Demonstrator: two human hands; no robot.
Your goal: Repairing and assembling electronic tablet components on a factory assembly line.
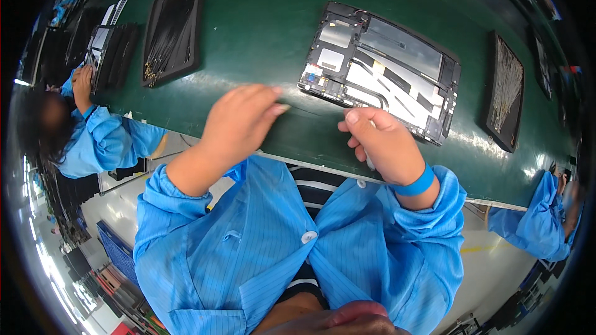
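A green bench (261, 31) carried an opened tablet (382, 68) at its near edge. The right hand (385, 146) was closed around a thin white tool (370, 161) beside the tablet's near edge; the left hand (239, 124) hovered loosely curled, holding nothing.

One opened tablet (382, 71) lies on one green bench (261, 31), together with three dark trays: one at left (172, 28), two at right (506, 90) (541, 68). Two hands of the wearer, left (239, 121) and right (379, 142), are in view. Two co-workers in blue coats are present, one at left (102, 139) and one at right (540, 217).

Green bench (261, 31) (pinstriped blue coat (248, 254))
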